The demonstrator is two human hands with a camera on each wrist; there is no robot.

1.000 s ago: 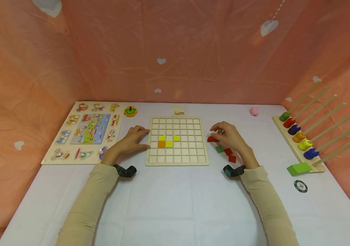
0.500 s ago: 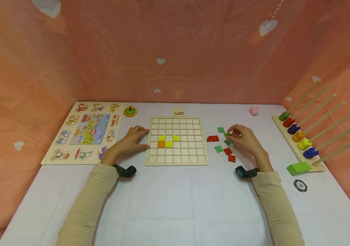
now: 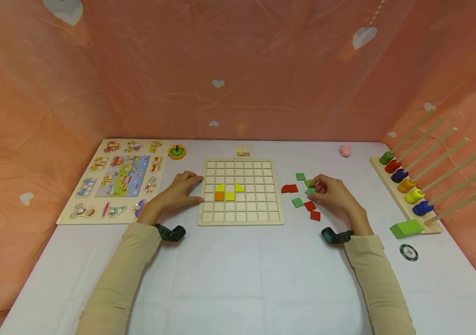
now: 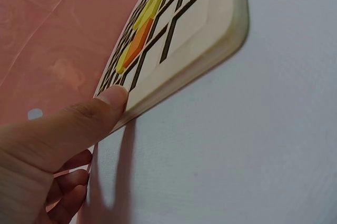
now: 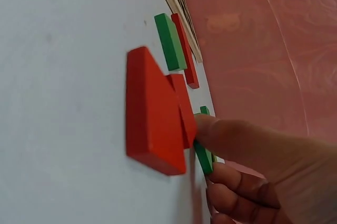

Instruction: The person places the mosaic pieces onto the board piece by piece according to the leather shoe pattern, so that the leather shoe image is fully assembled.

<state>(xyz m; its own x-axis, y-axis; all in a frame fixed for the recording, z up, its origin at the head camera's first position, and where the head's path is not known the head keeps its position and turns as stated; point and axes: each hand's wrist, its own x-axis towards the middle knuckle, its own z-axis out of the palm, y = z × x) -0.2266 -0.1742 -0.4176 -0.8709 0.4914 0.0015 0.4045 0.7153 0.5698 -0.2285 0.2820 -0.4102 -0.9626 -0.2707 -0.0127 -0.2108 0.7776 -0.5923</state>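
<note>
Against the left edge of a wooden grid board (image 3: pixel 250 211) rests my left hand (image 3: pixel 177 190), its thumb and fingers spread apart. In the left wrist view the thumb tip lies on the board's rim (image 4: pixel 210 58). On the board sit an orange square tile (image 3: pixel 219 196), a yellow square tile (image 3: pixel 230 196) and two yellow rounded tiles (image 3: pixel 239 188). Right of the board, my right hand (image 3: pixel 331 193) pinches a green tile (image 5: pixel 202 158) between thumb and curled fingers, low at the table. Red tiles (image 5: pixel 150 118) lie close by its thumb.
Loose green tiles (image 3: pixel 298 203) and red tiles (image 3: pixel 291 188) lie between board and right hand. A small pattern card (image 3: pixel 244 151) lies behind the board. A picture puzzle (image 3: pixel 91 200) is at left; a peg stacker (image 3: pixel 403 195), green block (image 3: pixel 406 229) and round chip (image 3: pixel 408 252) are at right.
My right hand has moved rightward from over the red and green tiles, then slightly nearer me, closing around a green tile. My left hand stays at the board's edge.
</note>
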